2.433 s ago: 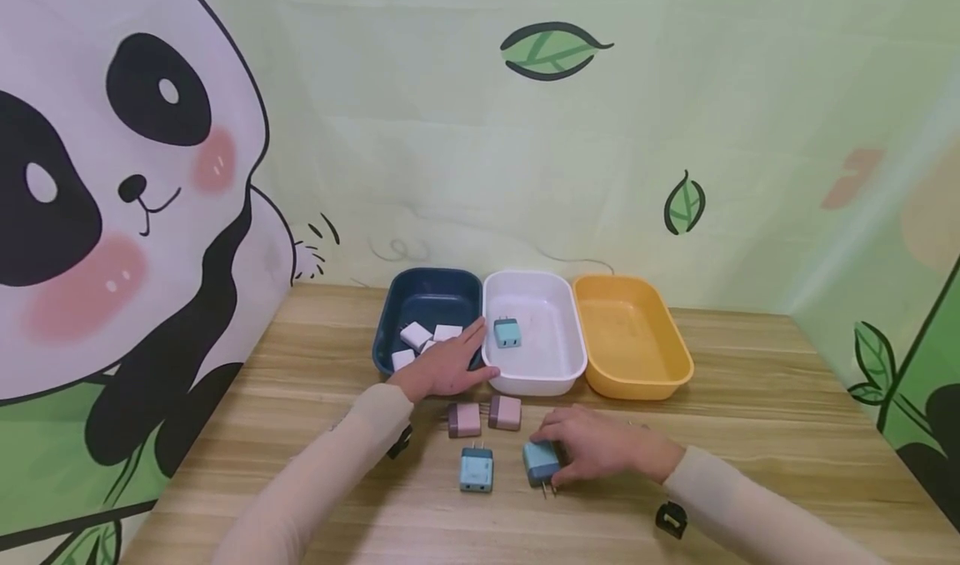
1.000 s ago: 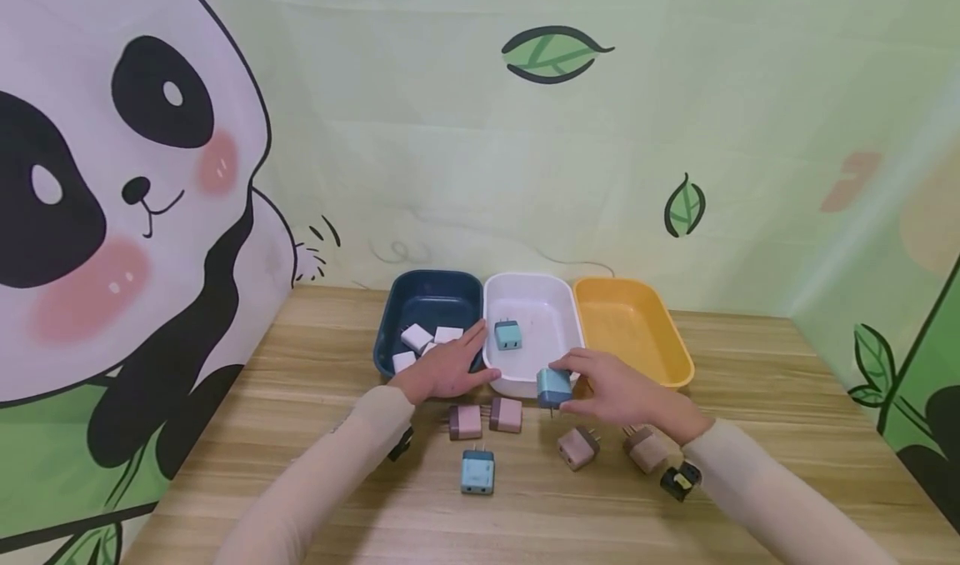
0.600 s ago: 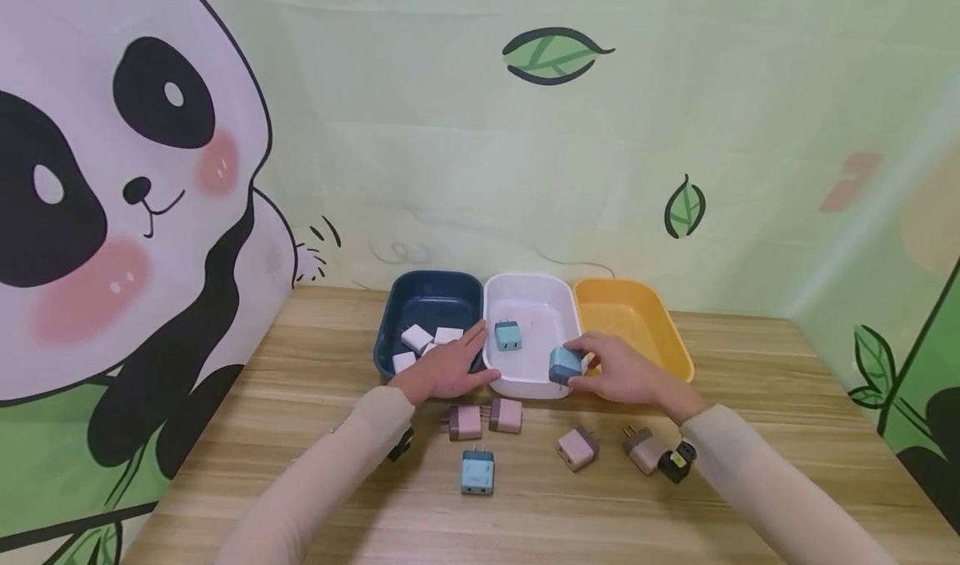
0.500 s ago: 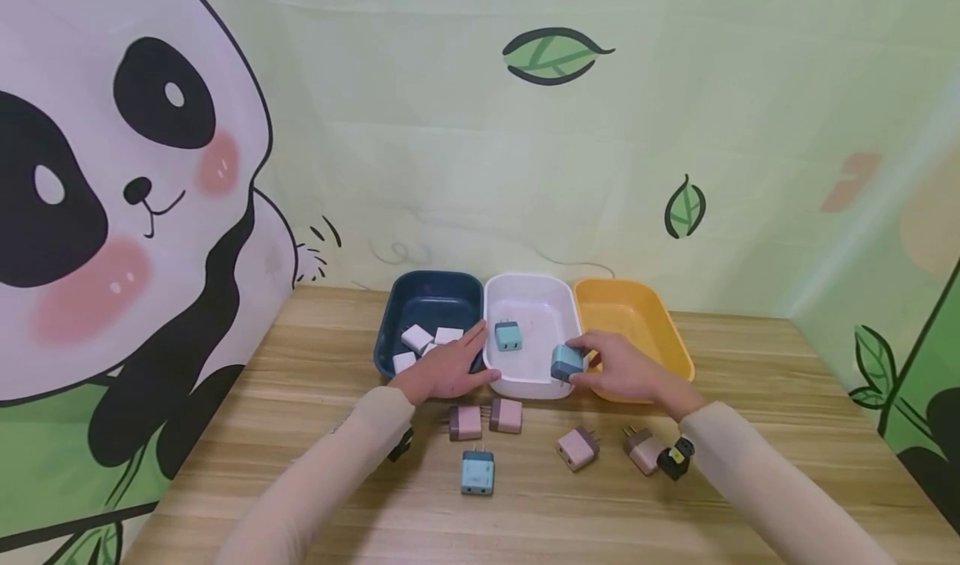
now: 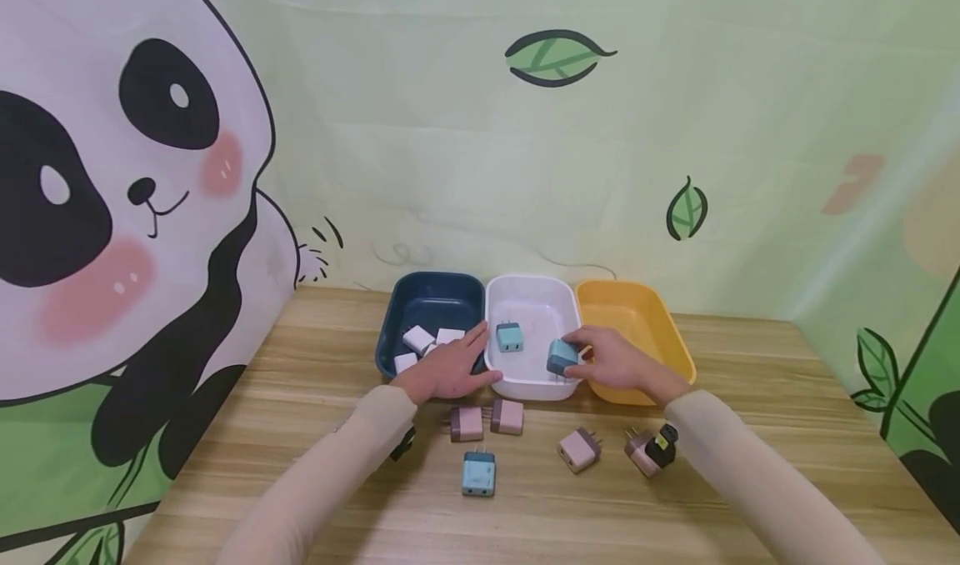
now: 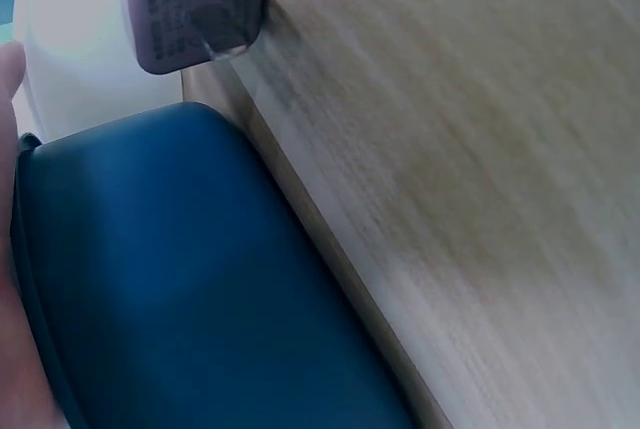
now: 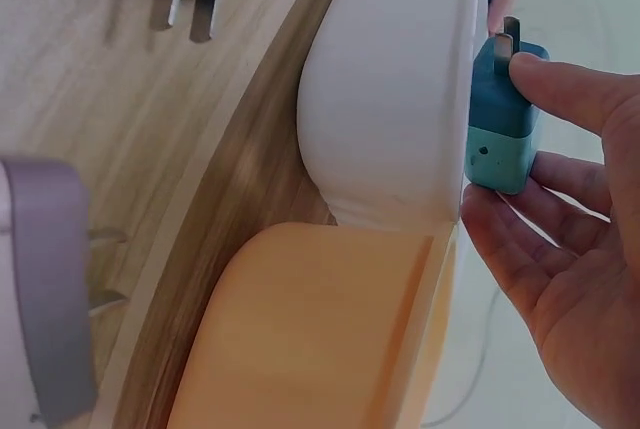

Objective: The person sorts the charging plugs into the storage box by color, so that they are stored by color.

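Note:
My right hand [image 5: 611,358] pinches a light-blue plug-in charger [image 7: 505,114] between thumb and fingers, its metal prongs sticking out. The charger is over the near right part of the white tray [image 5: 532,390], close by its rim in the right wrist view. Another light-blue charger [image 5: 510,337] lies inside that tray. My left hand [image 5: 447,369] rests with straight fingers over the near side of the navy tray [image 5: 431,280], fingertips and thumb reaching to the white tray's edge. White chargers [image 5: 417,340] lie in the navy tray, partly hidden by this hand.
Right of the white tray stands a yellow tray [image 5: 637,395]. On the wooden table in front, several pink chargers lie about, among them one left of centre [image 5: 467,424] and one right of centre [image 5: 578,450]. Nearest me is a light-blue charger [image 5: 478,473].
The right hand has lifted the light-blue charger from the table and carried it away from me to the white tray, latterly shifting slightly left. My left hand stays put.

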Demonstrator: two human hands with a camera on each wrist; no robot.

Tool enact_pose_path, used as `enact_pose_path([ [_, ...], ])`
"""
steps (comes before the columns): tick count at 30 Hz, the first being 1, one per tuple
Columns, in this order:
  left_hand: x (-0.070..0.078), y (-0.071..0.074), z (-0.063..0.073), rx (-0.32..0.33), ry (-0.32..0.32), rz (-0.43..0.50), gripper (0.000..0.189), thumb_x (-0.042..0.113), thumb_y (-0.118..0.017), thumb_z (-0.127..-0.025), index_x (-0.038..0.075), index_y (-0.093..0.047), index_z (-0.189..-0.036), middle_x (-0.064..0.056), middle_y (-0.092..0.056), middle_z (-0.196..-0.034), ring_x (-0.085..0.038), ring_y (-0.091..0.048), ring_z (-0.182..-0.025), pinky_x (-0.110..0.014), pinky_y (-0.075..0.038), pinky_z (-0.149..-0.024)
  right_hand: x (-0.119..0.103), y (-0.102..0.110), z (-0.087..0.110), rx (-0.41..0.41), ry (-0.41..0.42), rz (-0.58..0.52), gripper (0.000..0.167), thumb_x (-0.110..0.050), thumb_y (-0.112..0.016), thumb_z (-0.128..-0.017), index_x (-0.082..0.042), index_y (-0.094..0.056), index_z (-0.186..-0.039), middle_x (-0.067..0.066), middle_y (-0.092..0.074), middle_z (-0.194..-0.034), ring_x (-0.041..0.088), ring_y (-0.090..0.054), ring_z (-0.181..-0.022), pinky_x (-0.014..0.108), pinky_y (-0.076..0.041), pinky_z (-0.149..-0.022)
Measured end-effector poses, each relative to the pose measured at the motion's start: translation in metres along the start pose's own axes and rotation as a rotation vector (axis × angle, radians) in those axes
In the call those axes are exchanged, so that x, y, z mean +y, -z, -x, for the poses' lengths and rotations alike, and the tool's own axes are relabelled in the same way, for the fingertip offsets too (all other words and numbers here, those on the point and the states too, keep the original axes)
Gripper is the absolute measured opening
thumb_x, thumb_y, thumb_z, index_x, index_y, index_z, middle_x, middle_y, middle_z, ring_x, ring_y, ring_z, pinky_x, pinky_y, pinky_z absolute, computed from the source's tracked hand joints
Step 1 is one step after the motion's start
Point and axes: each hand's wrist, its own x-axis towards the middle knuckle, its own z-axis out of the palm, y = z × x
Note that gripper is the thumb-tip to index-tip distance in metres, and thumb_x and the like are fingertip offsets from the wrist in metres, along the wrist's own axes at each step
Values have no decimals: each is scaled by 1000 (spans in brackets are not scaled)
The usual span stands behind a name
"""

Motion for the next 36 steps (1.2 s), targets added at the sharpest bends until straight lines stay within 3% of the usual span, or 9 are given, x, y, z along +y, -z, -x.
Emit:
enact_pose_path([
  [18, 0, -2, -3, -3, 8, -89, 90, 68, -38, -89, 9, -12, -152, -6, -7, -158, -30, -26, -138, -43, -26, -109, 14, 4, -27, 2, -72, -27, 53, -18, -74, -83, 0, -55, -128, 12, -60, -116, 25, -55, -102, 39, -49, -89],
  [36, 0, -2, -2, -2, 13, -63, 90, 67, -40, -89, 10, -12, -153, -4, -8, -158, -27, -27, -138, -44, -25, -110, 27, 3, -46, 24, -121, -50, 54, -22, -75, -83, -3, -55, -129, 9, -60, -115, 25, -53, -102, 40, -48, -90],
])
